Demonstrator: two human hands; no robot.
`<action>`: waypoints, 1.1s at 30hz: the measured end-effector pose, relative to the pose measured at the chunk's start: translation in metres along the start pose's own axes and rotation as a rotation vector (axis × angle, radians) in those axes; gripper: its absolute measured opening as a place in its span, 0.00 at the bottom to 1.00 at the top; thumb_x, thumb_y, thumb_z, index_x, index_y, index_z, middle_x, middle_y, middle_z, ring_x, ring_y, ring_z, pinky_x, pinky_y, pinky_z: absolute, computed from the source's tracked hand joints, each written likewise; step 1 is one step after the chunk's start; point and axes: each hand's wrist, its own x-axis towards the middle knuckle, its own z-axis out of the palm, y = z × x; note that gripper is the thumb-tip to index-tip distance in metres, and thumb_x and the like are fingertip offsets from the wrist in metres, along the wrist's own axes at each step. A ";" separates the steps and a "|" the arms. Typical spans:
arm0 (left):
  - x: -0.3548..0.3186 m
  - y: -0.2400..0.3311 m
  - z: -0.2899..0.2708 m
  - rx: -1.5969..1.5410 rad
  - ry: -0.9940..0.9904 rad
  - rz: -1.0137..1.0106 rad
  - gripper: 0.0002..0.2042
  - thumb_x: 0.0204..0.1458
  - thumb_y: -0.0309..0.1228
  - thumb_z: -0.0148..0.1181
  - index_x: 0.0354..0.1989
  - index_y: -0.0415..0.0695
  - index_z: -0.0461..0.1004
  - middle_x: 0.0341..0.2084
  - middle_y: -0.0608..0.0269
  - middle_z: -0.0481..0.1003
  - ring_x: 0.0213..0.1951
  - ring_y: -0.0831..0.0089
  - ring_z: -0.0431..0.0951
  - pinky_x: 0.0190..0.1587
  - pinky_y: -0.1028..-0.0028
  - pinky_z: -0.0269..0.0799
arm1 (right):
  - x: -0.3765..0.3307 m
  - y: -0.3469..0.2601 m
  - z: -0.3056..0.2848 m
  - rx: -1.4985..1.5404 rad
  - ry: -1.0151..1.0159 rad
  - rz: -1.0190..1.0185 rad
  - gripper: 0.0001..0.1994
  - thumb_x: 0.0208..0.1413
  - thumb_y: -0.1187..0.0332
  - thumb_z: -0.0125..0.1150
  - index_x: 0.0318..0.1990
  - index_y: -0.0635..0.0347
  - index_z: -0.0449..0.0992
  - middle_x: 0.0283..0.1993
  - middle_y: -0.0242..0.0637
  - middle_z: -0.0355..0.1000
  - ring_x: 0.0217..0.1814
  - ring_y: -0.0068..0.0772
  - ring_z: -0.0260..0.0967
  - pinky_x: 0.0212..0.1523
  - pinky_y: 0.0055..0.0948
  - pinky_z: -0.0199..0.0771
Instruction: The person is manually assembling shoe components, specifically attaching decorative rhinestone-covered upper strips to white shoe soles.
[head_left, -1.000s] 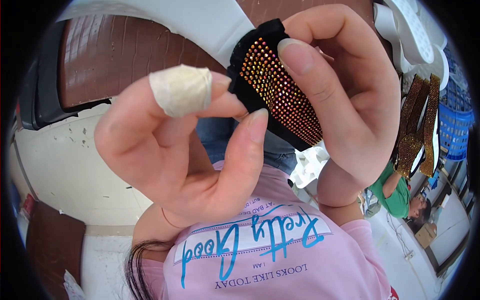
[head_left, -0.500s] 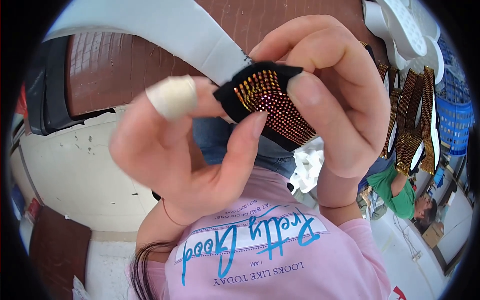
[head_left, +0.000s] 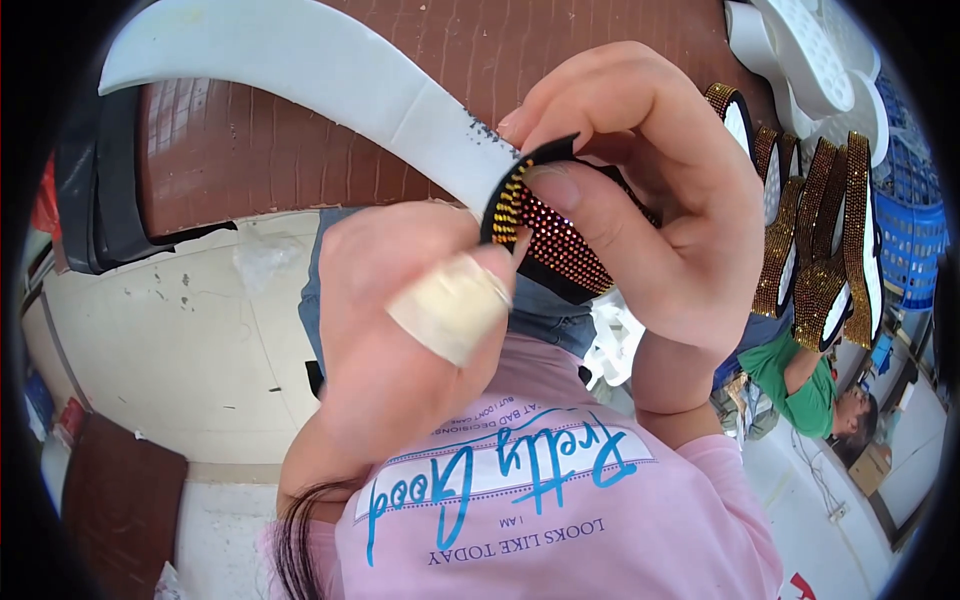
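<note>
I see the left hand (head_left: 400, 330), bandaged finger up, and the right hand (head_left: 640, 190) both pinching the studded black strip (head_left: 555, 235) at centre. Brown textured surface (head_left: 300, 130) at 11 o'clock; pale floor (head_left: 170, 340) at 9.

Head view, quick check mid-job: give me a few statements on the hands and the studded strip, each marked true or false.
1. Both hands grip the black strip set with gold and red studs. True.
2. The left hand wears a pale bandage on one finger. True.
3. The right hand is empty and rests apart from the strip. False: its fingers pinch the strip from above.
4. The strip meets the end of a white curved sole. True.
5. The finished gold-studded pieces lie to the left. False: they lie at the right.
6. The surface behind the sole is blue. False: it is brown textured leather.
</note>
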 end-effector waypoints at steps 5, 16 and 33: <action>-0.004 -0.004 0.008 0.144 -0.079 0.165 0.25 0.41 0.15 0.66 0.47 0.48 0.64 0.36 0.59 0.75 0.31 0.68 0.74 0.34 0.74 0.70 | -0.004 0.005 0.001 0.004 0.013 -0.100 0.08 0.38 0.78 0.51 0.31 0.64 0.70 0.39 0.46 0.69 0.40 0.37 0.69 0.42 0.25 0.69; -0.018 -0.008 0.028 0.235 0.187 0.393 0.24 0.43 0.16 0.66 0.44 0.55 0.63 0.38 0.62 0.74 0.32 0.70 0.73 0.35 0.72 0.69 | -0.010 0.006 0.009 0.121 0.110 -0.146 0.09 0.32 0.71 0.49 0.27 0.59 0.68 0.38 0.46 0.70 0.39 0.37 0.68 0.40 0.25 0.67; -0.010 0.001 -0.008 0.125 -0.190 0.018 0.27 0.46 0.12 0.59 0.52 0.52 0.58 0.37 0.58 0.72 0.38 0.70 0.73 0.44 0.74 0.68 | -0.003 0.004 0.007 0.195 0.104 -0.115 0.06 0.44 0.76 0.53 0.32 0.63 0.69 0.38 0.48 0.70 0.39 0.38 0.70 0.45 0.28 0.70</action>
